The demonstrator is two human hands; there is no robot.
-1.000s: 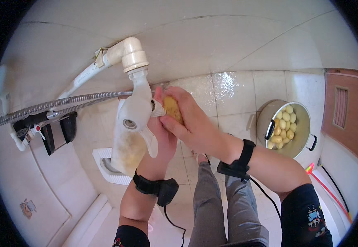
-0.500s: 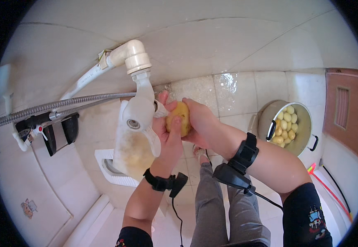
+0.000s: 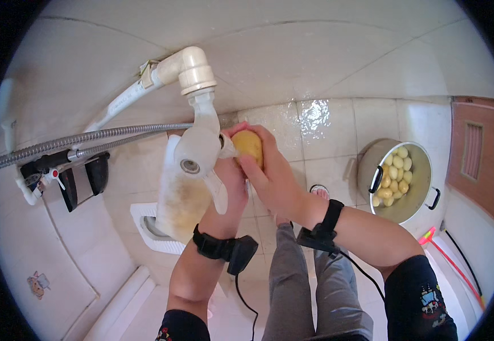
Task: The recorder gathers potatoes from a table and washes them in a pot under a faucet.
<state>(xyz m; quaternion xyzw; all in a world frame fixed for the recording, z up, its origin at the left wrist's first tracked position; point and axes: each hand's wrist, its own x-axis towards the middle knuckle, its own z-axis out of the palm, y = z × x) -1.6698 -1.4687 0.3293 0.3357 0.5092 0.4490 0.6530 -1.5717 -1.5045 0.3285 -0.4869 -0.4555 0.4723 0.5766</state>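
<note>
A yellow potato (image 3: 248, 146) is between my two hands, right by the spout of the white plastic tap (image 3: 197, 149). My right hand (image 3: 268, 170) closes around its right side, thumb across the near face and fingers over the far side. Beneath and to the left, my left hand (image 3: 231, 173) supports the potato, partly hidden by the tap's lever and the potato. Pale water seems to leave the spout against the potato's left side. Each wrist wears a black strap with a small device and cable.
A large metal pot (image 3: 401, 187) holding several pale potatoes (image 3: 393, 175) stands on the tiled floor at right. Metal hoses (image 3: 87, 138) run along the left wall. A white squat toilet (image 3: 157, 233) lies left below the tap. A red-handled tool (image 3: 451, 262) leans at lower right.
The potato has turned in my hands, and my right thumb now lies across it where my left thumb was. My left hand has shifted underneath. A sandaled foot shows farther right.
</note>
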